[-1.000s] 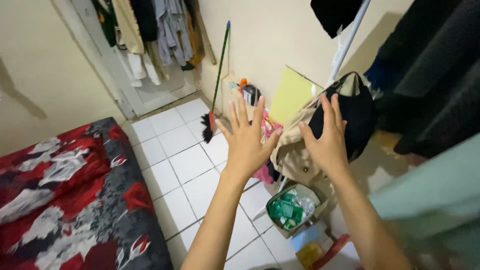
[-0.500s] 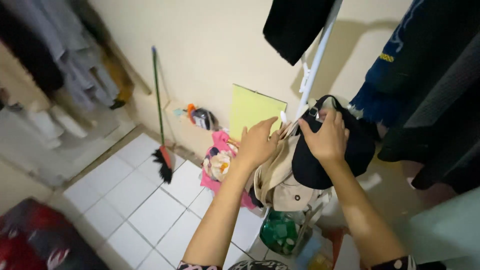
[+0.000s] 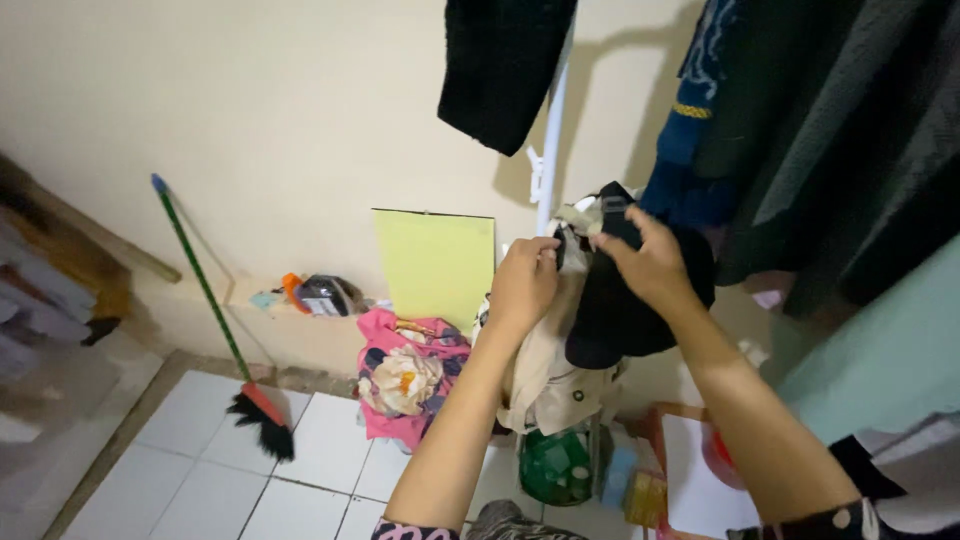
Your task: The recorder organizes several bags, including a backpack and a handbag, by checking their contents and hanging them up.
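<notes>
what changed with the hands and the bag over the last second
Both hands went from open and spread in front of the hanging things to closing in on them. The left hand now grips the beige garment near its top, and the right hand pinches the top of the black bag. The view swung right, away from the bed. The bag and garment hang by the white pole as before.

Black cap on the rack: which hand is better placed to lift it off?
Right, probably. The right hand already grips the black cap at its top by the white pole; the left hand is on the beige garment beside it.
</notes>
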